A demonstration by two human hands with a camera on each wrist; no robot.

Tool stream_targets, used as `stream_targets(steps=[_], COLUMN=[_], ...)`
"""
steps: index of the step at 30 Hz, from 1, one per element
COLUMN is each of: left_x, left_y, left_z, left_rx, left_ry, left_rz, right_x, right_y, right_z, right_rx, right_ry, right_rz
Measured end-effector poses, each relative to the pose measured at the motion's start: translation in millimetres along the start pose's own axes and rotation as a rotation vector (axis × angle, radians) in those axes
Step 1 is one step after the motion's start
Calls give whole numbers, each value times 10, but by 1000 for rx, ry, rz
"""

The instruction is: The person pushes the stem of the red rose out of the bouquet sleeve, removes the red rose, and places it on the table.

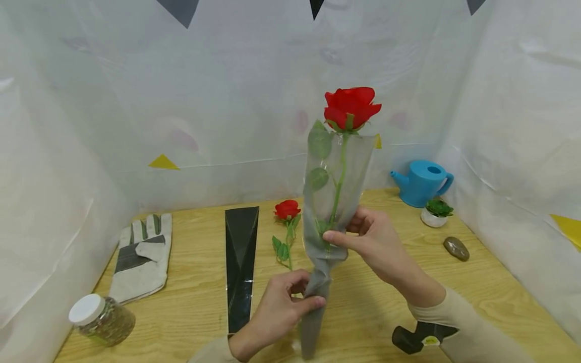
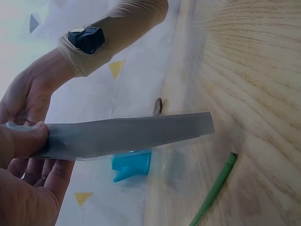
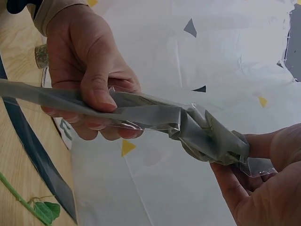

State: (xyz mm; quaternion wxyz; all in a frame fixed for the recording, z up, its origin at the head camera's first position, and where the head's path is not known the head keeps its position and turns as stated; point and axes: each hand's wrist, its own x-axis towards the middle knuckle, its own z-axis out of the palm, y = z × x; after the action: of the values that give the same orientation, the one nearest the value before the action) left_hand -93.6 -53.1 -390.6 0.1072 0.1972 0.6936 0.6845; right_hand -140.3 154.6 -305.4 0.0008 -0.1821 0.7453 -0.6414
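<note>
1. Nearest, at the lower right of the head view: a beige sleeve with a black wrist camera (image 1: 415, 337) strapped on, above the wooden table (image 1: 386, 322).
2. Just beyond, low and central: left hand (image 1: 277, 312) with fingers and thumb curled round the narrow bottom of a grey-and-clear plastic sleeve (image 1: 317, 282), pinched tight there; seen in the left wrist view as a thumb pressed flat over the grey wrap (image 2: 127, 134), and in the right wrist view as a full fist round it (image 3: 89, 75).
3. Slightly higher and to the right: right hand (image 1: 376, 242) gripping the same sleeve at its crumpled middle, forefinger laid across the front, thumb behind.
4. Held upright between both hands, clear of the table: a red rose (image 1: 350, 108), bloom above the sleeve's open top, green stem and leaves visible through the clear plastic.
5. Flat on the table to the left of the hands: a black wrapping sleeve (image 1: 240, 262), pointed end toward the viewer.
6. Between that and the held flower: a second red rose (image 1: 287, 209) lying on the wood, stem running toward the left hand.
7. Further left: a grey work glove (image 1: 142, 254), palm down; nearer the left edge, a jar with a white lid (image 1: 102, 317) on its side.
8. Far right: a brown stone (image 1: 456, 248), a small potted succulent (image 1: 436, 210), and a blue watering can (image 1: 422, 182) by the white sheet wall.
</note>
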Motion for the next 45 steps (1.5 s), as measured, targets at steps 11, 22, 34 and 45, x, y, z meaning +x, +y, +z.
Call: stream_targets(steps=[11, 22, 34, 45], left_x=[-17, -34, -37, -5], left_y=[-84, -150, -124, -34], left_z=[-10, 33, -1, -16], left_rx=[81, 67, 108, 63], left_ry=[-44, -66, -20, 18], left_rz=[-1, -37, -52, 17], right_x=[60, 103, 110, 129], right_y=[-63, -119, -106, -68], right_z=[-110, -193, -193, -127], right_rx=[69, 128, 125, 123], right_ry=[-4, 13, 38, 22], right_rz=[37, 8, 11, 20])
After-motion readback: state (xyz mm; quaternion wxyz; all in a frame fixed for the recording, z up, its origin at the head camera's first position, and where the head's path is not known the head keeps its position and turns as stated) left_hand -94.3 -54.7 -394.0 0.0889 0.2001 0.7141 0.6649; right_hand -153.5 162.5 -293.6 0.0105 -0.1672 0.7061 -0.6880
